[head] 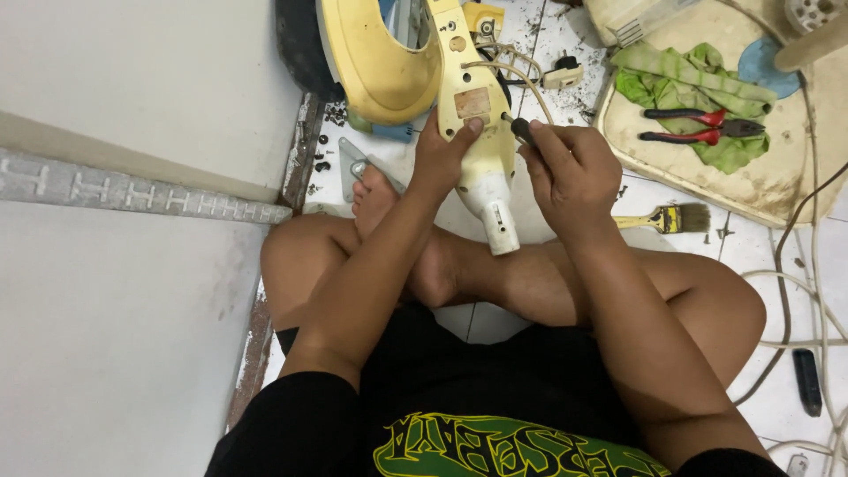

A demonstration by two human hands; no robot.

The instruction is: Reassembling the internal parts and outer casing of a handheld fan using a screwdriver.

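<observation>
Head view looks down on a person sitting cross-legged on a white tiled floor [777,415], black shorts and a black shirt with a green print nearest the camera. Above the crossed legs, the left hand [442,159] is closed around the side of a long cream-yellow plastic appliance neck [481,132], thumb pressed on its face beside a small brownish patch. The neck's white, narrower end points down toward the shins. The right hand [572,172] is curled tight around the dark handle of a screwdriver [522,131], whose tip meets the right edge of the neck. A pale cord loops out of the neck just above both hands.

Beside the right forearm, a yellow-handled paintbrush [667,218] lies on the tiles. Farther right, a grimy cream plastic panel [777,190] carries a crumpled green cloth [698,84] with red-handled pliers [698,125] resting on it. White cables trail along the floor at the right edge, near a small dark tool.

Beyond the hands, the neck joins a rounded yellow plastic housing [380,62]. Small dark screws [322,150] are scattered near the wall on the left.
</observation>
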